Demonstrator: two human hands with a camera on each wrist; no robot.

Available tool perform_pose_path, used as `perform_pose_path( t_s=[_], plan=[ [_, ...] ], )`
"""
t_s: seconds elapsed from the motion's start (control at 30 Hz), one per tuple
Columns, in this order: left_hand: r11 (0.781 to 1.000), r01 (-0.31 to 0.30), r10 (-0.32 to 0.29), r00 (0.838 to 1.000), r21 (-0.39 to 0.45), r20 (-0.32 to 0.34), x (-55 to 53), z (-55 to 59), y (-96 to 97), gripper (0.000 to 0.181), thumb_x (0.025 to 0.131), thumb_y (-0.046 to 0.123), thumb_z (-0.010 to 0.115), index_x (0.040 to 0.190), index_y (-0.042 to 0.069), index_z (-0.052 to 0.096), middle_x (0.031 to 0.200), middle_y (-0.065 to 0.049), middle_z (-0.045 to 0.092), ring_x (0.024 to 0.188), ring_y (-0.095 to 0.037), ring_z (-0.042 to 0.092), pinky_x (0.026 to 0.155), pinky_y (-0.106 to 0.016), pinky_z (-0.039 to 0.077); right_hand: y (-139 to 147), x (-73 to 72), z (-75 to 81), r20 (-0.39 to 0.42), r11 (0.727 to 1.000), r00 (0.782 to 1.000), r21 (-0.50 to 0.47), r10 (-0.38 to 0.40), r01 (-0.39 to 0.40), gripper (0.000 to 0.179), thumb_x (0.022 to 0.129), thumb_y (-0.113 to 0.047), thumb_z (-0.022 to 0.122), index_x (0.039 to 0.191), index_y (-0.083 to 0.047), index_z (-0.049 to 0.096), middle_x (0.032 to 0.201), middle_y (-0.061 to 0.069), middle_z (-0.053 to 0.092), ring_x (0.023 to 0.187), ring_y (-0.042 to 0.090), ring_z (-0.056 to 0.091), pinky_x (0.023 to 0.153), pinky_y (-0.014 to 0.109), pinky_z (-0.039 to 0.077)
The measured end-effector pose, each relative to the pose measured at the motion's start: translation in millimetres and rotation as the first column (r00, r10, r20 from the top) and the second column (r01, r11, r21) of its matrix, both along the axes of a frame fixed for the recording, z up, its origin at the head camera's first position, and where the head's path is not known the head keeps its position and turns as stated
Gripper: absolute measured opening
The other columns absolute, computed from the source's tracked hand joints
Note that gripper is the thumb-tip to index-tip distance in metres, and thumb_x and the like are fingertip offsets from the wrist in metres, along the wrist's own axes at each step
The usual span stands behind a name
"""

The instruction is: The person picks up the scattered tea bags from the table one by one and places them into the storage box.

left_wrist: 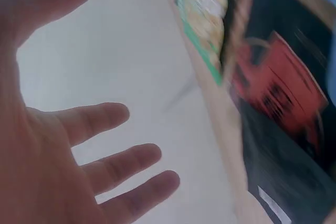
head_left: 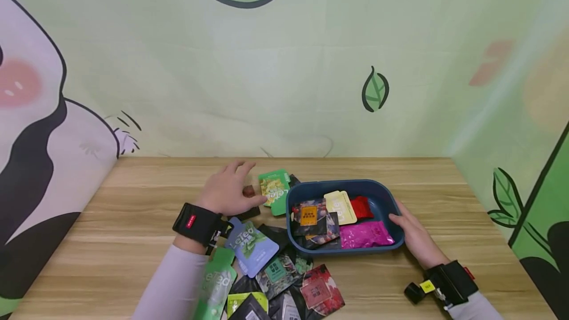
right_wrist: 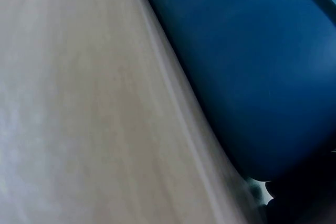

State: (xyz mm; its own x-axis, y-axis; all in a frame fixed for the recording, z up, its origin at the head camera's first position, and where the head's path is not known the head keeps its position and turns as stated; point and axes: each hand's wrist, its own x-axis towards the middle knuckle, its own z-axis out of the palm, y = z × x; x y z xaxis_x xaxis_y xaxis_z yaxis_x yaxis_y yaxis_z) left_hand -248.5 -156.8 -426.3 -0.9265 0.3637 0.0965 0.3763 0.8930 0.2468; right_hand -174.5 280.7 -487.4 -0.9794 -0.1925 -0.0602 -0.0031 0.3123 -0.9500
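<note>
Note left hand (head_left: 227, 189) spread, empty, just beside green packet (head_left: 274, 189) near table's (head_left: 142, 211) back edge. Note right hand (head_left: 418, 238) pinching right wall of box (head_left: 383, 206), right of table's middle. Best keep box braced, lift overlapping packets (head_left: 276, 273) singly. Read "LeTea" on green packet and blue packet (head_left: 253, 248); cannot make out smaller print.

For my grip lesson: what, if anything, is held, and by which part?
The right hand holds the blue box by its right end, thumb over the rim; the left hand holds nothing.

On the table (head_left: 133, 221), packets (head_left: 308, 215) lie in, left of and before the bin (head_left: 381, 205).
</note>
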Motion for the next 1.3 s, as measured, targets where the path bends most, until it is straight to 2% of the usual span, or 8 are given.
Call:
perform_pose_path(
  t_s=[0.23,0.43,0.67,0.7,0.8,0.87,1.03,1.3],
  plan=[
    [0.991,-0.118,0.124,0.985,-0.057,0.118,-7.1,-10.7,-18.2,0.099,0.08,0.071,0.059,0.155,0.01,0.038,0.153,-0.024,0.039,0.135,-0.049,0.037,0.102,-0.061,0.037,0.5,0.1,-1.2,-0.008,1.0,1.0,-0.013,0.009,-0.009,0.07,0.106,-0.032,0.038,0.159,0.003,0.01,0.165,0.022,0.007,0.15,0.037,0.002,0.116,0.056,0.005],
    [0.982,-0.171,0.182,0.969,-0.08,0.164,-8.6,-15.9,-28.6,0.091,0.081,0.06,0.064,0.152,0.007,0.042,0.147,-0.028,0.042,0.13,-0.052,0.041,0.096,-0.062,0.041,0.4,-0.2,-1.7,-0.012,1.0,1.0,-0.008,0.013,-0.014,0.07,0.106,-0.033,0.037,0.16,0.002,0.01,0.166,0.02,0.008,0.15,0.035,0.004,0.117,0.054,0.006],
    [0.968,-0.22,0.241,0.949,-0.121,0.203,-11.3,-22.3,-34.6,0.086,0.079,0.051,0.069,0.15,0.01,0.044,0.14,-0.027,0.045,0.123,-0.045,0.045,0.089,-0.056,0.046,1.0,-0.4,-3.3,-0.017,1.0,1.0,-0.007,0.01,-0.01,0.071,0.105,-0.033,0.038,0.159,0.004,0.01,0.165,0.022,0.007,0.15,0.038,0.002,0.116,0.056,0.005],
    [0.967,-0.222,0.243,0.949,-0.122,0.199,-11.8,-23.1,-35.0,0.085,0.078,0.049,0.07,0.149,0.01,0.045,0.139,-0.026,0.045,0.121,-0.045,0.045,0.088,-0.055,0.046,1.0,-0.4,-3.5,-0.02,1.0,1.0,-0.007,0.012,-0.012,0.071,0.105,-0.033,0.038,0.159,0.004,0.01,0.165,0.022,0.008,0.15,0.038,0.003,0.118,0.049,0.007],
    [0.967,-0.226,0.246,0.951,-0.118,0.188,-12.2,-23.1,-35.3,0.082,0.078,0.045,0.071,0.147,0.009,0.048,0.137,-0.026,0.046,0.119,-0.043,0.045,0.086,-0.054,0.047,1.1,-0.2,-3.4,-0.023,1.0,1.0,-0.005,0.015,-0.015,0.07,0.105,-0.033,0.037,0.159,0.004,0.011,0.165,0.022,0.009,0.15,0.038,0.004,0.119,0.043,0.009],
    [0.967,-0.227,0.245,0.953,-0.115,0.179,-12.3,-23.1,-35.5,0.081,0.077,0.043,0.072,0.147,0.009,0.049,0.136,-0.026,0.047,0.118,-0.043,0.046,0.086,-0.054,0.047,1.1,-0.1,-3.3,-0.024,1.0,1.0,0.001,0.014,-0.014,0.07,0.106,-0.033,0.037,0.159,0.003,0.011,0.165,0.022,0.009,0.15,0.037,0.004,0.118,0.03,0.012],
    [0.966,-0.235,0.251,0.954,-0.111,0.163,-14.1,-25.8,-37.2,0.082,0.076,0.043,0.073,0.147,0.009,0.049,0.135,-0.025,0.047,0.117,-0.042,0.047,0.087,-0.055,0.047,1.3,-0.2,-3.8,-0.033,1.0,0.999,-0.002,0.017,-0.017,0.069,0.106,-0.032,0.037,0.159,0.003,0.012,0.165,0.021,0.01,0.149,0.036,0.005,0.102,0.005,0.018],
    [0.964,-0.24,0.256,0.955,-0.116,0.153,-18.9,-30.3,-41.0,0.082,0.075,0.043,0.074,0.145,0.009,0.051,0.134,-0.023,0.05,0.113,-0.039,0.05,0.086,-0.053,0.047,1.5,-0.1,-4.8,-0.044,1.0,0.999,-0.012,0.025,-0.025,0.069,0.106,-0.032,0.038,0.159,0.004,0.012,0.165,0.022,0.011,0.149,0.037,0.006,0.098,0.003,0.019]
  ],
)
